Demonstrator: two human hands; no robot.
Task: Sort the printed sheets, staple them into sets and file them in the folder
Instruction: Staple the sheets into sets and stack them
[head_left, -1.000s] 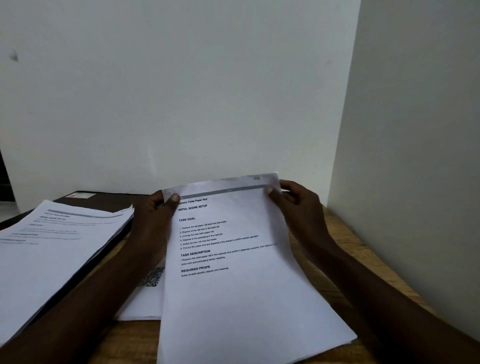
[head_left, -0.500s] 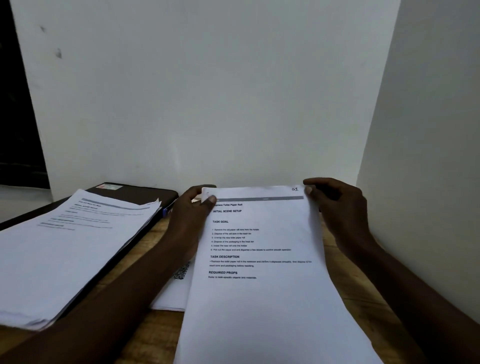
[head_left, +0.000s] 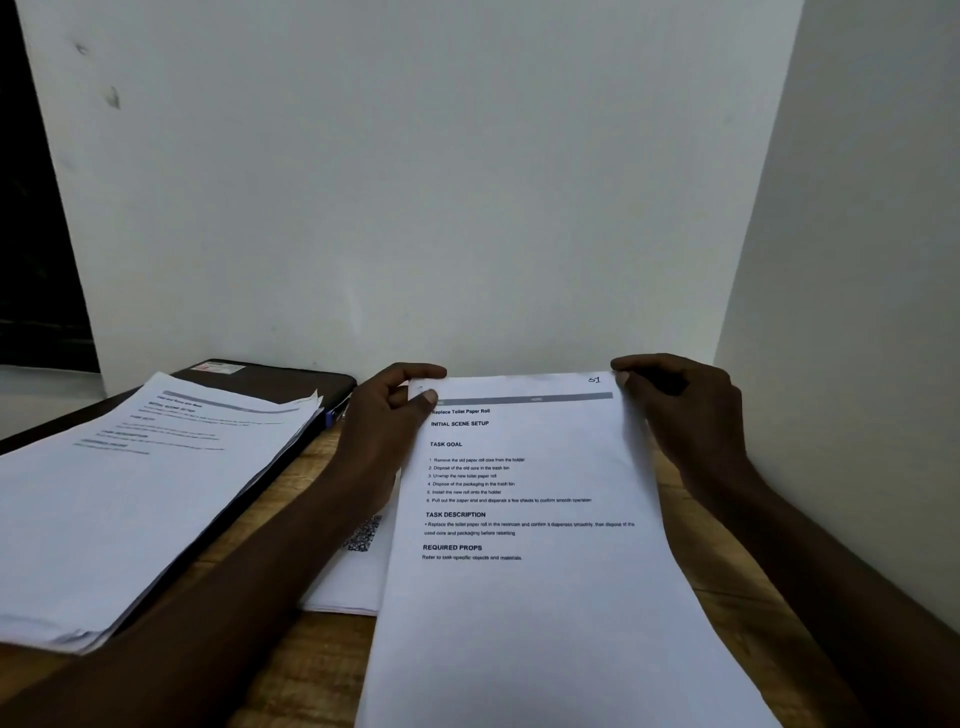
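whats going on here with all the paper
A person is sorting printouts at a wooden table. The left hand pinches the top left corner and the right hand the top right corner of a printed sheet headed "Replace Toilet Paper Roll". A stack of other printouts lies to the left on a dark folder. A page with a QR code lies under the held sheet.

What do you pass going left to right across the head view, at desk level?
stack of printed sheets → left hand → held printout → right hand → side wall
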